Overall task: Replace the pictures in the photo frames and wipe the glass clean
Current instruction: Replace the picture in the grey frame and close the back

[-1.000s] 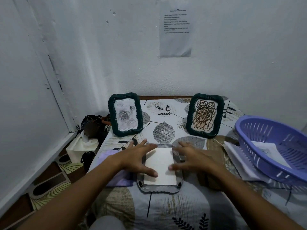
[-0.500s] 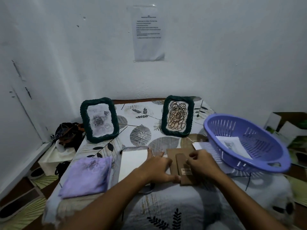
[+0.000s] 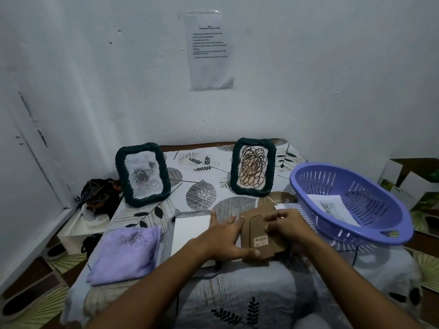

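Where hands (image 3: 288, 225) overlap, frame backing (image 3: 261, 236) half-hidden

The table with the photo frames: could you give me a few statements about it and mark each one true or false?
1. Two green frames stand upright at the back of the table. True.
2. The purple basket is empty. False: a printed sheet lies inside it.
3. Both hands touch the brown cardboard backing. True: the left hand lies flat against its edge and the right hand rests on top of it.
4. The folded purple cloth lies to the right of the hands. False: it lies to their left, near the table's front corner.
5. The right-hand frame holds a rose picture. False: it shows brown scribbled loops; the rose is in the left frame.
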A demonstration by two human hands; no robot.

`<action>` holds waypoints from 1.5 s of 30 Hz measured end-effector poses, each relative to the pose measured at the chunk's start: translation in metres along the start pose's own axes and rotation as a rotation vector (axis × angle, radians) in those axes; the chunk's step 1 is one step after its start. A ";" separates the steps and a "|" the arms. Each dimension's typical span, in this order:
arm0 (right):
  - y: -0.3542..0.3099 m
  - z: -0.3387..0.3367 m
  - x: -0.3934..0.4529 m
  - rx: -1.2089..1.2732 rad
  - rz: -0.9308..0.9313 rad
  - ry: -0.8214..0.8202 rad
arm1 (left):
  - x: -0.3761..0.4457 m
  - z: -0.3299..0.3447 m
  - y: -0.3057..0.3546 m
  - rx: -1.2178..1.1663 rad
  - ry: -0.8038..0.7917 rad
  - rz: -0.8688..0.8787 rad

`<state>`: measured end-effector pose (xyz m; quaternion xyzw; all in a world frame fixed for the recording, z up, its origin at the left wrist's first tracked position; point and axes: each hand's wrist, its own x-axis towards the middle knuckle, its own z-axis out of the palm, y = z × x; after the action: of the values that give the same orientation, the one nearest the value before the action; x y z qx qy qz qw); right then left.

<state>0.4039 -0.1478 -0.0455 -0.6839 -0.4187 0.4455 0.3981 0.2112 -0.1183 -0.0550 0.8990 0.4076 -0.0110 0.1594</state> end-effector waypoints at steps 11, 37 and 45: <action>-0.030 0.028 -0.001 0.372 0.071 -0.103 | -0.045 -0.034 -0.026 -0.535 0.296 -0.112; -0.040 0.135 -0.011 0.315 0.079 -0.240 | -0.105 -0.009 -0.103 -0.941 0.450 -0.367; -0.039 0.127 -0.004 0.458 0.141 -0.249 | -0.120 -0.003 -0.124 -0.114 0.462 0.056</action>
<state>0.2748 -0.1169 -0.0443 -0.5432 -0.3040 0.6361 0.4559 0.0388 -0.1285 -0.0683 0.8781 0.4083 0.2225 0.1126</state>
